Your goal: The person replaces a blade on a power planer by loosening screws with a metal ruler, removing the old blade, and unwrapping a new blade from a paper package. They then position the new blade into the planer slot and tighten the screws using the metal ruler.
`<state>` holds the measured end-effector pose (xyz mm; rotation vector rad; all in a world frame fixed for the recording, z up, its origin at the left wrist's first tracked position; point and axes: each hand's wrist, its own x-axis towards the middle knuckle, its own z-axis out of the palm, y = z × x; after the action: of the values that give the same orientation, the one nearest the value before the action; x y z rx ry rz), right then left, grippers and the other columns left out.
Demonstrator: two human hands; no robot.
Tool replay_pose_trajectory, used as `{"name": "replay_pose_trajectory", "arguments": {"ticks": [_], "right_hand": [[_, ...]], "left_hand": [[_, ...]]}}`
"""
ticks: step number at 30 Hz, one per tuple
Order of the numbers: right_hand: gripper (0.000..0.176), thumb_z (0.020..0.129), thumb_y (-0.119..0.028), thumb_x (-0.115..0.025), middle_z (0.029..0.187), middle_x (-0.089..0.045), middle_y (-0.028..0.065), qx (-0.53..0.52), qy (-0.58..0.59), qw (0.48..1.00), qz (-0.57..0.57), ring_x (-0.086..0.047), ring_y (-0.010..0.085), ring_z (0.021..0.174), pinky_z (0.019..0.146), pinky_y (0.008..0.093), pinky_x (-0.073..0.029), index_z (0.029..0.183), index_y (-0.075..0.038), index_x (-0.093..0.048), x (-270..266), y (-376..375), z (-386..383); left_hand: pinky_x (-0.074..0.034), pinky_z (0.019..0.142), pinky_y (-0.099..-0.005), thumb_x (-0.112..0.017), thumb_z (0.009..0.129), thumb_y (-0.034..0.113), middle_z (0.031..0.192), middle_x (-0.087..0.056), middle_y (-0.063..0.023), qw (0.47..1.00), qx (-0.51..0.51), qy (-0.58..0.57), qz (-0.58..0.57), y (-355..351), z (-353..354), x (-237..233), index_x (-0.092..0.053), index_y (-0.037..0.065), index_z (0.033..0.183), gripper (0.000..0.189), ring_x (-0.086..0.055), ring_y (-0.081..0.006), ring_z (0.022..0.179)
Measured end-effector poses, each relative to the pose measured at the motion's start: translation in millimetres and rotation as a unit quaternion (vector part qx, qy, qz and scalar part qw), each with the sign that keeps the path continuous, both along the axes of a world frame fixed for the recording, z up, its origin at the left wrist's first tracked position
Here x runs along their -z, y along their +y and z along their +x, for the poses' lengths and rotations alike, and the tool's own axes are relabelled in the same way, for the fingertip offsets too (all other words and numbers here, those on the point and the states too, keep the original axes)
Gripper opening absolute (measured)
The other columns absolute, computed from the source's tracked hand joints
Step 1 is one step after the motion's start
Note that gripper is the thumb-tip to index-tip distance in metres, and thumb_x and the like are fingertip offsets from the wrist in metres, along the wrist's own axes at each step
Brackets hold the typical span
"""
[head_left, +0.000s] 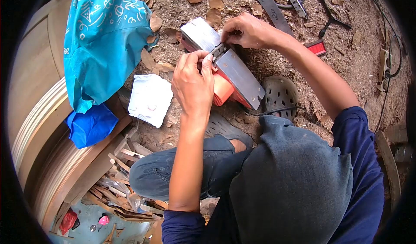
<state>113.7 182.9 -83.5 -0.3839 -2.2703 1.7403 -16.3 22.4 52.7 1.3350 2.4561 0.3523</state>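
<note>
Pinching a metal bar (218,50) midway along the planer (239,75): left hand (193,82), right hand (248,32).
A slip could mean a cut.

- Left sleeve (184,226) and right sleeve (362,153): navy blue cloth, creased, ending partway down the arm – the forearms are bare.
- Left hand (193,81) and right hand (247,31): both bare.
- Trousers (290,179): dark blue-grey, wrinkled, with visible seams on the left leg – the right knee looks faded.
- Right clog (281,92): greyish, rounded at the toe, pierced with holes.
- Left clog (227,129): grey, partly hidden; some bare ankle shows above.
</note>
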Motion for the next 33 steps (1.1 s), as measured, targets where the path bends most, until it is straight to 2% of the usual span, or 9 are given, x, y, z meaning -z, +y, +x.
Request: {"name": "replay_pose_trajectory", "arguments": {"ticks": [5, 7, 11, 13, 29, 33], "right_hand": [[0.015, 0.083, 0.001, -0.074, 0.096, -0.076, 0.0149, 0.013, 0.007, 1.0, -0.014, -0.074, 0.0316, 0.091, 0.083, 0.0394, -0.058, 0.098, 0.0, -0.076, -3.2, -4.8, 3.4], [0.016, 0.082, 0.002, -0.073, 0.095, -0.076, 0.0139, 0.018, -0.007, 1.0, -0.021, -0.073, 0.0312, 0.092, 0.083, 0.0395, -0.058, 0.097, -0.001, -0.077, -1.5, -7.4, 3.9], [0.016, 0.082, 0.003, -0.073, 0.095, -0.075, 0.0136, 0.021, 0.026, 0.999, 0.005, -0.072, 0.031, 0.093, 0.083, 0.0395, -0.058, 0.097, -0.002, -0.077, 3.7, -11.1, 4.8], [0.017, 0.082, 0.003, -0.074, 0.096, -0.074, 0.0135, 0.018, 0.022, 0.999, 0.013, -0.072, 0.0314, 0.093, 0.083, 0.0398, -0.058, 0.097, -0.002, -0.077, 4.3, -12.2, 4.8], [0.014, 0.085, 0.002, -0.074, 0.096, -0.074, 0.0136, 0.051, 0.023, 0.998, 0.016, -0.073, 0.0309, 0.092, 0.081, 0.0385, -0.058, 0.099, -0.001, -0.074, 4.6, -21.1, 6.4], [0.016, 0.083, -0.003, -0.075, 0.097, -0.076, 0.0162, 0.078, 0.014, 0.997, -0.004, -0.074, 0.0329, 0.093, 0.084, 0.0404, -0.059, 0.099, 0.0, -0.075, 3.5, -22.4, 6.4]], "left_hand": [[-0.054, 0.076, -0.0402, -0.075, 0.095, 0.022, 0.091, -0.072, -0.0117, 1.0, 0.017, 0.012, 0.0, -3.1, 0.0, 0.3, -0.076, 0.004, 0.1, 0.018, -0.071, -0.0282, 0.082], [-0.053, 0.079, -0.0449, -0.074, 0.094, 0.018, 0.097, -0.069, -0.0114, 1.0, 0.013, -0.002, 0.002, -4.0, 1.7, -0.5, -0.074, 0.006, 0.098, 0.013, -0.068, -0.034, 0.09], [-0.053, 0.081, -0.0448, -0.074, 0.093, 0.017, 0.099, -0.068, -0.0112, 1.0, 0.011, -0.001, 0.01, -8.1, 1.8, 2.3, -0.074, 0.006, 0.098, 0.012, -0.067, -0.0343, 0.092], [-0.054, 0.076, -0.0404, -0.074, 0.096, 0.019, 0.093, -0.07, -0.0113, 0.999, 0.028, 0.02, 0.027, -9.2, 1.5, 3.6, -0.075, 0.004, 0.1, 0.016, -0.07, -0.0285, 0.083], [-0.055, 0.074, -0.0395, -0.073, 0.096, 0.018, 0.091, -0.069, -0.0116, 1.0, 0.007, 0.007, 0.025, -9.4, 4.0, 6.4, -0.073, 0.003, 0.101, 0.016, -0.071, -0.0276, 0.081], [-0.061, 0.073, -0.0353, -0.072, 0.097, 0.014, 0.095, -0.069, -0.0129, 0.999, -0.004, -0.02, 0.034, -10.5, 3.9, 10.4, -0.071, -0.001, 0.102, 0.015, -0.073, -0.0236, 0.08]]}}
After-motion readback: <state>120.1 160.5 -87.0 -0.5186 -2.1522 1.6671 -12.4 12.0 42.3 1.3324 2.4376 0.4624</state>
